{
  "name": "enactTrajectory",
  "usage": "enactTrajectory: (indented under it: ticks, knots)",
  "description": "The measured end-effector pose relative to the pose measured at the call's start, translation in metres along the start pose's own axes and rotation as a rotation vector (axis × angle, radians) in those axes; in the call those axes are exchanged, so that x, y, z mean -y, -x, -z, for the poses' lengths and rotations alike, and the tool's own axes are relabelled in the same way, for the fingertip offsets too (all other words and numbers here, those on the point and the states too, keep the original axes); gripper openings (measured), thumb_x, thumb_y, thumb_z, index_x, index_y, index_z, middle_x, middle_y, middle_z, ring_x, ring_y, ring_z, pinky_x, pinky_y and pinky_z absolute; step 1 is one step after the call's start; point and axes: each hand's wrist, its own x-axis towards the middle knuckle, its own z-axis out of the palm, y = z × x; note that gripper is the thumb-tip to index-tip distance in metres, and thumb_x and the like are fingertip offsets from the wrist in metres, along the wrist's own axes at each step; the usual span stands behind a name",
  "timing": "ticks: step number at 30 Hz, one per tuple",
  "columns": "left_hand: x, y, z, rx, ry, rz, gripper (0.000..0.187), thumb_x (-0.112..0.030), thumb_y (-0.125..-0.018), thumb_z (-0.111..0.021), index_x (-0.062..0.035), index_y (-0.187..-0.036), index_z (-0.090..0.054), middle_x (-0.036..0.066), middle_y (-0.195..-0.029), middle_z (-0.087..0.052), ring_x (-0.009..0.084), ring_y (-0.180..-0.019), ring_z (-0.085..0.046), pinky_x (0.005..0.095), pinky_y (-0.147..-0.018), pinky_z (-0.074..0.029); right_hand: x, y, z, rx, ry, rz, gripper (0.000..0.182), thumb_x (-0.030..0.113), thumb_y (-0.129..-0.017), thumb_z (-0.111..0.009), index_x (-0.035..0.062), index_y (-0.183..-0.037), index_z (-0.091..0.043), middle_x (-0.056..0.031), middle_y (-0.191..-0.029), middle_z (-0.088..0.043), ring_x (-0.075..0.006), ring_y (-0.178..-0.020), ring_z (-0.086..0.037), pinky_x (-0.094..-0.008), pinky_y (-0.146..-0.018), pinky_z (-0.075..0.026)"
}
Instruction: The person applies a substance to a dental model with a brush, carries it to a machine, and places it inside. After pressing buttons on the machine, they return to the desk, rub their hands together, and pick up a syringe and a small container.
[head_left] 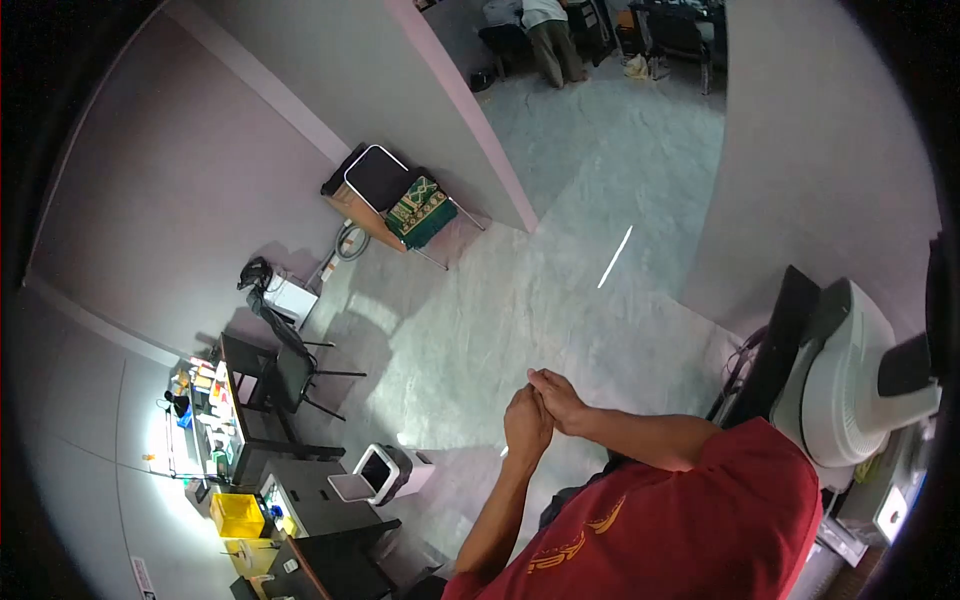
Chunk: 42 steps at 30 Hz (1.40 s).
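Observation:
My left hand (527, 425) and my right hand (561, 400) are pressed together in front of my body, above the floor. The fingers of both are closed, and the right hand's fingers lie against the left hand. Whether anything is between them is hidden. Both arms come out of a red shirt (690, 510) with yellow lettering on it. Below and to the left of the hands stands a white bin (412, 478) with a dark opening and its lid raised. The hands do not touch it.
A black chair (289, 371) stands by a lit desk (240, 425) covered in small items. Near it is a yellow crate (238, 515). A folding chair (378, 180) holds a green patterned cloth (420, 212). A large white appliance (848, 375) stands right. Beyond the opening, a person (552, 45) bends over.

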Motion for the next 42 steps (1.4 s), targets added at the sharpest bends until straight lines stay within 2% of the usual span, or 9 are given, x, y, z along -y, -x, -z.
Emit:
enactTrajectory:
  ticks: [3,6,8,13,21,25,31,38,42]
  knots:
    - [-0.002,-0.012,0.013,-0.051,0.317,-0.022,0.049,-0.021,-0.099,-0.044,0.0106,-0.136,-0.045,0.034,-0.127,-0.056,0.0451,-0.120,-0.056,0.0457,-0.098,-0.045,0.002,-0.040,-0.007,0.011,-0.294,-0.210,0.028,0.035,-0.101,-0.053,0.0098,-0.090,-0.056,-0.0012,-0.078,-0.054,-0.0137,-0.073,-0.051,-0.0306,-0.067,-0.045]
    - [-0.003,-0.028,-0.018,0.008,0.434,-0.233,0.064,-0.032,-0.100,-0.046,0.0089,-0.147,-0.030,0.027,-0.155,-0.028,0.0471,-0.146,-0.020,0.0507,-0.119,-0.014,-0.042,-0.114,0.040,0.315,-0.695,-0.346,0.030,0.036,-0.100,-0.052,0.0068,-0.096,-0.058,-0.0096,-0.094,-0.063,-0.0211,-0.086,-0.060,-0.0336,-0.077,-0.049]
    - [0.001,-0.047,-0.021,-0.008,0.196,-0.342,0.066,-0.031,-0.099,-0.048,0.0073,-0.149,-0.030,0.026,-0.156,-0.027,0.0484,-0.144,-0.021,0.0539,-0.118,-0.015,-0.005,-0.106,0.008,0.034,-0.596,-0.390,0.035,0.039,-0.098,-0.054,0.0041,-0.099,-0.060,-0.0132,-0.105,-0.065,-0.0247,-0.094,-0.061,-0.0341,-0.081,-0.051]
    - [0.053,-0.123,0.012,0.068,0.022,-0.609,0.066,-0.031,-0.096,-0.052,0.0043,-0.148,-0.033,0.024,-0.157,-0.027,0.0489,-0.143,-0.024,0.0561,-0.116,-0.019,0.021,-0.168,-0.013,0.288,-0.660,-0.251,0.064,0.049,-0.102,-0.042,-0.0034,-0.138,-0.040,-0.0247,-0.138,-0.050,-0.0339,-0.122,-0.052,-0.0409,-0.094,-0.049]
    - [0.178,-0.249,0.064,0.346,0.421,-0.105,0.068,-0.059,-0.093,-0.046,-0.0186,-0.148,-0.044,0.019,-0.159,-0.027,0.0452,-0.147,-0.017,0.0735,-0.111,-0.004,0.028,-0.239,-0.116,0.241,-0.568,-0.077,0.064,0.053,-0.103,-0.030,0.0065,-0.145,-0.038,-0.0148,-0.145,-0.046,-0.0341,-0.133,-0.044,-0.0499,-0.113,-0.032]
    - [0.264,-0.312,0.074,0.132,0.027,-0.106,0.040,-0.029,-0.098,-0.044,-0.0017,-0.120,-0.064,0.021,-0.119,-0.065,0.0375,-0.119,-0.057,0.0582,-0.104,-0.036,0.040,-0.254,-0.176,0.076,-0.426,-0.173,0.059,0.051,-0.105,-0.027,0.0089,-0.143,-0.042,-0.0099,-0.142,-0.049,-0.0270,-0.130,-0.049,-0.0438,-0.113,-0.034]
    - [0.289,-0.362,0.096,0.206,-0.381,-0.298,0.043,-0.027,-0.096,-0.050,0.0004,-0.128,-0.056,0.020,-0.128,-0.059,0.0396,-0.124,-0.052,0.0593,-0.110,-0.031,0.029,-0.356,-0.205,-0.301,-0.404,-0.114,0.045,0.038,-0.106,-0.037,0.0072,-0.137,-0.048,-0.0096,-0.136,-0.055,-0.0253,-0.121,-0.056,-0.0446,-0.103,-0.045]
    - [0.269,-0.434,0.133,0.221,-0.044,-0.545,0.053,-0.023,-0.093,-0.053,0.0014,-0.139,-0.046,0.023,-0.142,-0.049,0.0426,-0.136,-0.041,0.0588,-0.115,-0.022,0.033,-0.522,-0.162,0.154,-0.493,-0.192,0.056,0.041,-0.101,-0.042,-0.0030,-0.135,-0.047,-0.0217,-0.144,-0.048,-0.0345,-0.133,-0.047,-0.0447,-0.113,-0.037]
    - [0.251,-0.494,0.160,0.219,0.065,-0.572,0.053,-0.027,-0.091,-0.056,0.0048,-0.134,-0.053,0.025,-0.144,-0.047,0.0437,-0.139,-0.036,0.0565,-0.118,-0.015,0.107,-0.576,-0.234,-0.015,-0.644,-0.383,0.057,0.039,-0.104,-0.038,-0.0057,-0.139,-0.042,-0.0236,-0.149,-0.042,-0.0382,-0.138,-0.041,-0.0434,-0.117,-0.031]
